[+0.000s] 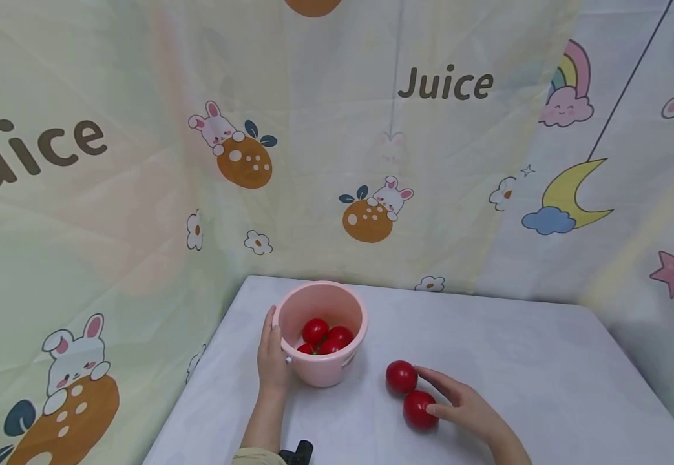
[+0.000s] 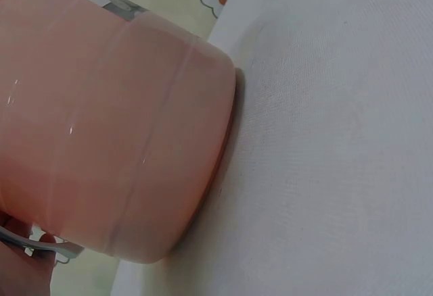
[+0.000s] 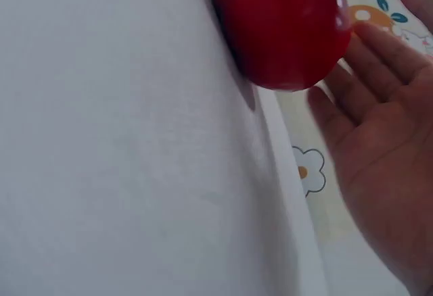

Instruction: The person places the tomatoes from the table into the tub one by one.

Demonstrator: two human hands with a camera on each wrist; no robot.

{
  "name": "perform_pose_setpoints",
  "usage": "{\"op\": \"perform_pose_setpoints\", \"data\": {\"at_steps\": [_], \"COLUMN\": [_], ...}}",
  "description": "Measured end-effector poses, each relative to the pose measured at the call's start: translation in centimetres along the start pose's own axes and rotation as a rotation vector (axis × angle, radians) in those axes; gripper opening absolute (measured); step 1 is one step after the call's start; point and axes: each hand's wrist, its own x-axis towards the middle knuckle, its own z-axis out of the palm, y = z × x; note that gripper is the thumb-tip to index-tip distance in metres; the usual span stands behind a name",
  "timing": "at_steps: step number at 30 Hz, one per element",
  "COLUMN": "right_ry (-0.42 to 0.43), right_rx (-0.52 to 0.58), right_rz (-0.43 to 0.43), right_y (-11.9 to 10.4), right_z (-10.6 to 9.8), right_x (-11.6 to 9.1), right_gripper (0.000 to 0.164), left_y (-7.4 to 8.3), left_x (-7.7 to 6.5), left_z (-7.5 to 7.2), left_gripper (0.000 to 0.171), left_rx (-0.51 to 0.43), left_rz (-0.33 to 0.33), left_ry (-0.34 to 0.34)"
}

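- Pink bucket (image 1: 322, 373), holding tomatoes (image 1: 337, 338): braced by left hand (image 1: 272, 365), fingers straight, unclamped, presumably for steadiness.
- Loose tomatoes (image 1: 419, 413), on desk (image 1: 523, 361): flanked by right hand (image 1: 469, 408), fingers apart.

One round pink plastic bucket (image 1: 320, 373) beside the left hand (image 1: 272, 363), at least three glossy red round fruits (image 1: 315, 330) inside; two matching loose fruits (image 1: 421, 413) at the right hand (image 1: 469, 408).

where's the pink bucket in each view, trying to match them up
Head: bucket below centre, slightly left.
Left wrist: bucket seen close up, filling most of the left half.
Right wrist: not in it.
Shared landmark: the white table, visible in all three views.
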Motion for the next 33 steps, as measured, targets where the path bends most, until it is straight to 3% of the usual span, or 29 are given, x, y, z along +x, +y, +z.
{"op": "perform_pose_setpoints", "data": {"at_steps": [13, 33], "right_ry": [0.036, 0.002], "right_rx": [-0.007, -0.080], "right_rz": [0.093, 0.121], "right_y": [1.9, 3.0], "right_z": [0.5, 0.5], "right_x": [-0.2, -0.2], "right_gripper": [0.083, 0.075], "left_y": [0.1, 0.0], "left_x": [0.0, -0.1], "left_z": [0.0, -0.2], "left_gripper": [0.049, 0.047], "left_rx": [0.005, 0.002], "left_rz": [0.002, 0.014], "left_ry": [-0.007, -0.006]}}
